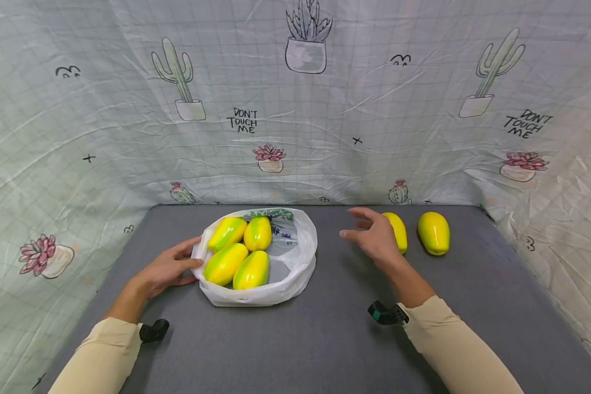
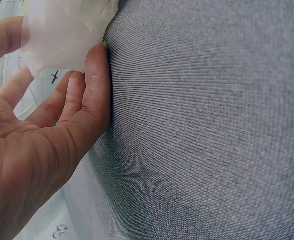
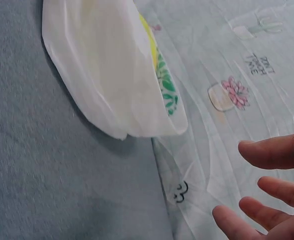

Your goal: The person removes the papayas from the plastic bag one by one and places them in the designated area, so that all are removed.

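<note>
One pale, wrinkled sheet, printed with potted cacti and "Don't touch me" lettering, covers the back and both sides. Next comes the grey table. On it, left of centre, sits the white plastic bag, mouth open upward and rim folded outward, with green print inside at the back. Two beige sleeves, left and right, reach in from the near edge. The left hand holds the bag's left side, thumb and fingers curved against the plastic. The right hand is well apart from the bag on its right, thumb and fingers spread with nothing between them. Four yellow-green fruits lie together in the bag's left half. A fifth fruit is partly hidden by the right hand; whether they touch I cannot tell. A sixth fruit rests on the table farther right. Smallest are the dark straps, left and right, at the sleeve cuffs.
</note>
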Motion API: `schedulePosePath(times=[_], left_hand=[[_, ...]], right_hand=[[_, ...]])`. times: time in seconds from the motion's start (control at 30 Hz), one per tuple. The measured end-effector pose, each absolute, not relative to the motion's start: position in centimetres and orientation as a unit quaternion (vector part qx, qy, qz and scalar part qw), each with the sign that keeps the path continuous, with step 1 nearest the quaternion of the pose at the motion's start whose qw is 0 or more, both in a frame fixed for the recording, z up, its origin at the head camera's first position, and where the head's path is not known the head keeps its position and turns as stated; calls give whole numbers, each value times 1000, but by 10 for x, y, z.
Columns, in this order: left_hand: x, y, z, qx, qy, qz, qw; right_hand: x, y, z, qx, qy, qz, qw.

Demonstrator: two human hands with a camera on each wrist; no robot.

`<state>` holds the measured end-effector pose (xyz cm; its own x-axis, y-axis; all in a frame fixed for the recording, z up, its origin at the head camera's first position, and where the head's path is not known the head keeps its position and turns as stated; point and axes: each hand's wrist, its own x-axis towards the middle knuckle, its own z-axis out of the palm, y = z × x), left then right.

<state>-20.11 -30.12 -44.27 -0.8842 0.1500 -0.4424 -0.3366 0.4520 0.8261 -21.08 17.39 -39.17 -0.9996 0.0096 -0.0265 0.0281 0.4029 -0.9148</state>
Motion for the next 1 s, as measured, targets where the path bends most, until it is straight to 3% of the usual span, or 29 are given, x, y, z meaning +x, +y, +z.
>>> schedulePosePath(times=[1.0], left_hand=[[-201,-300,-445,-49,823,519,227]], right_hand=[[-217,90,-405,-22,803,-592,62]])
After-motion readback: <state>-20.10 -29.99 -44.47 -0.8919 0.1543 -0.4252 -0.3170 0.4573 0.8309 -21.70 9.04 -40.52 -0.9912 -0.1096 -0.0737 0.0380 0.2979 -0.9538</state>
